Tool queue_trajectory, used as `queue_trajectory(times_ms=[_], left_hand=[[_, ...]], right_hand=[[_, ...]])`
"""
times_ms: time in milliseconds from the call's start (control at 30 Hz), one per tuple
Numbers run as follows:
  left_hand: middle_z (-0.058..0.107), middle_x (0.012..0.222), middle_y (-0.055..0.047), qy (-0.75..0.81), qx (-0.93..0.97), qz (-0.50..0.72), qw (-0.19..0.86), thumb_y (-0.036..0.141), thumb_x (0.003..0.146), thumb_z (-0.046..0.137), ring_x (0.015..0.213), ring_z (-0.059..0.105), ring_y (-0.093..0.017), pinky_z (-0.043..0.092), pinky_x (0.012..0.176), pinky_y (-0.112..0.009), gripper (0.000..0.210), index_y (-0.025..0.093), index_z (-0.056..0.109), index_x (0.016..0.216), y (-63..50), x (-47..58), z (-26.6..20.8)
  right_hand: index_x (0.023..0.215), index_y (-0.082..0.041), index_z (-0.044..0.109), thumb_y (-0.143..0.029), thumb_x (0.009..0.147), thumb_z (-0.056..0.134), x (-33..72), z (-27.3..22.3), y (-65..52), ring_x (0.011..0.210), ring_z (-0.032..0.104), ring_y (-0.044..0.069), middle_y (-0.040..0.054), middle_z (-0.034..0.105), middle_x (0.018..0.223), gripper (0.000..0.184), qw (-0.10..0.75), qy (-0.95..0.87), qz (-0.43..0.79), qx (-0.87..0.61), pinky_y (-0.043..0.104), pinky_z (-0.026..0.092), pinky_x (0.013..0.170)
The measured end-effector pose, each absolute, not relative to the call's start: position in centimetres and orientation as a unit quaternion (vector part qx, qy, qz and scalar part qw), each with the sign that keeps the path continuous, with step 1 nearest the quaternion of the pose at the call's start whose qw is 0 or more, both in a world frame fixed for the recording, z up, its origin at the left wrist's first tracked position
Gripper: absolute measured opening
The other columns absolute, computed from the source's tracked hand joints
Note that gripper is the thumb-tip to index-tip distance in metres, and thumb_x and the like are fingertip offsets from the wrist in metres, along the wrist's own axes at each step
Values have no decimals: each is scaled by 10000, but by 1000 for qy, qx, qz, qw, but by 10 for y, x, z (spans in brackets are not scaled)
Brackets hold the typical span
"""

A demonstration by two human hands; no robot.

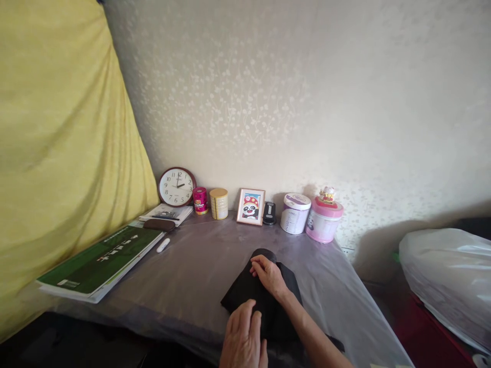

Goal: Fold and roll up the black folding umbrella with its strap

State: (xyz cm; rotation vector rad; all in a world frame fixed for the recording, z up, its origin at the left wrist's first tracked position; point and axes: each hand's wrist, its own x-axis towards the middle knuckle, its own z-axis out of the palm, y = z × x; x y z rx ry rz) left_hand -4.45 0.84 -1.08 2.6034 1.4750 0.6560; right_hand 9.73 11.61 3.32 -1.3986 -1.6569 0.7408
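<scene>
A black cloth item lies partly bunched on the table; its exact kind does not show. Its far end forms a rounded bulge, and a thin black end sticks out on the right behind my forearm. My right hand rests on the upper part of the cloth, fingers loosely bent and slightly apart. Closer to me, my left hand is over the near left edge of the cloth, with its fingers stretched forward and the thumb apart. My hands and right arm hide much of the cloth.
Along the wall stand a clock, a pink tin, a yellow-lidded jar, a framed panda picture, a black device and two tubs. A green book lies left; a plastic bag is at right.
</scene>
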Motion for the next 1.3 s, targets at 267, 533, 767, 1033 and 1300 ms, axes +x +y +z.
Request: queue_trajectory(times_ms=[267, 533, 767, 1033, 1300], left_hand=[[214, 1470, -89, 491, 857, 142, 66, 73, 666, 408, 1341, 217, -280, 327, 1062, -427, 758, 153, 198, 1389, 23, -31, -17], [134, 1472, -109, 540, 827, 85, 131, -17, 682, 318, 1354, 163, -227, 261, 1097, -361, 726, 117, 174, 1380, 22, -29, -3], [88, 1480, -91, 551, 810, 87, 181, -19, 634, 344, 1363, 128, -228, 232, 1101, -386, 800, 147, 129, 1386, 20, -26, 8], [68, 1484, -104, 566, 797, 121, 175, -2, 478, 440, 1364, 126, -278, 229, 1096, -414, 978, 140, 126, 1394, 23, -20, -12], [63, 1498, -103, 562, 792, 136, 195, -33, 497, 432, 1371, 115, -256, 249, 1092, -383, 997, 159, 63, 1403, 16, -27, -5]], right_hand=[[964, -253, 654, -270, 898, 423, 103, 31, 90, 906, 590, 150, 8, 696, 910, 241, 358, -802, 128, -461, 282, 449, 831], [993, -238, 662, -301, 928, 358, 124, 11, 131, 1132, 514, 207, 38, 681, 1054, 317, 341, -815, 74, -462, 479, 270, 1037], [1005, -214, 657, -316, 926, 303, 138, 4, 174, 1091, 549, 184, 56, 664, 1087, 377, 344, -790, 67, -503, 386, 385, 973], [1030, -189, 632, -325, 920, 314, 140, 23, 130, 1070, 547, 208, 99, 641, 1099, 363, 403, -734, 22, -546, 413, 375, 981], [987, -213, 632, -400, 844, 384, 177, 14, 84, 980, 602, 227, 83, 668, 1034, 342, 411, -662, 111, -617, 379, 444, 899]])
